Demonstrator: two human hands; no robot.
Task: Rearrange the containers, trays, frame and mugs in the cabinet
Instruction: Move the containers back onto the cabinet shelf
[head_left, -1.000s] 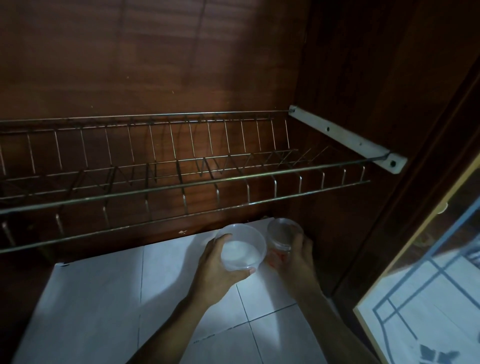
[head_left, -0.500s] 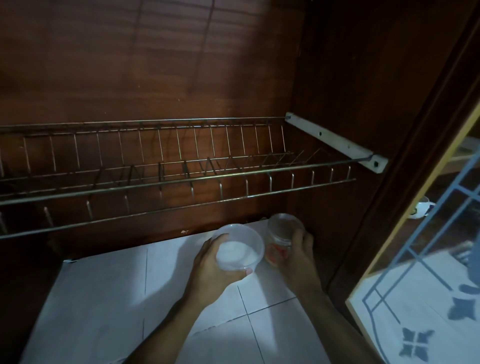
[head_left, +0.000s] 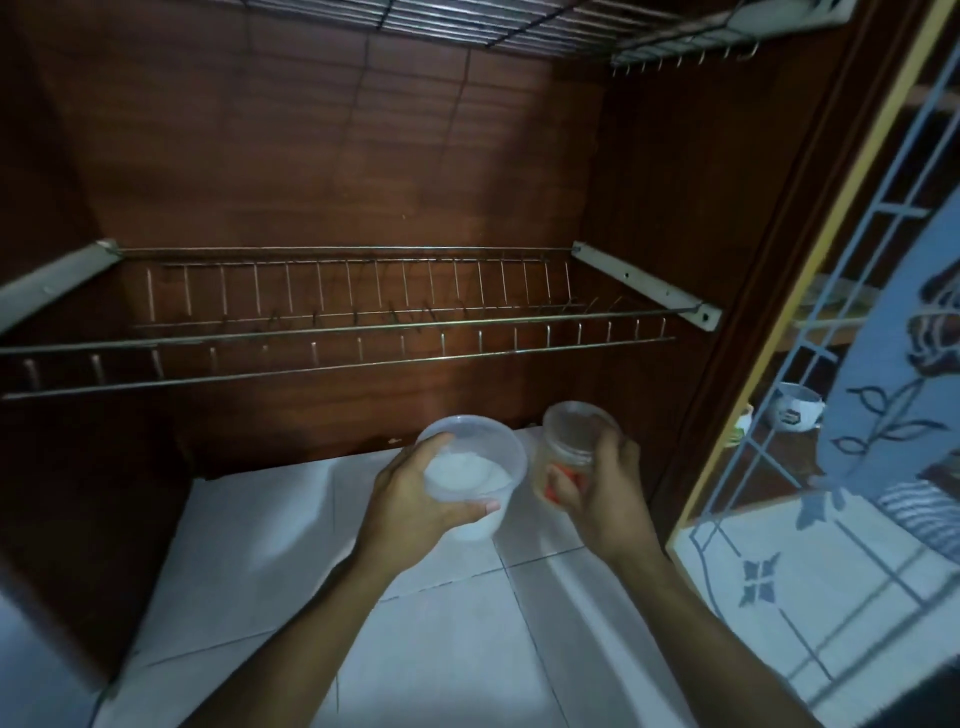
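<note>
Clear containers under the wire dish rack
White-filled tub clasped in left grip; orange-marked jar clasped in right grip.

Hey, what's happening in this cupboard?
A person has both hands inside a wooden cabinet. The left hand grips a round clear tub with white contents; the right hand grips a small clear jar beside it. Both sit low by the white tiled base, under a wire rack.
</note>
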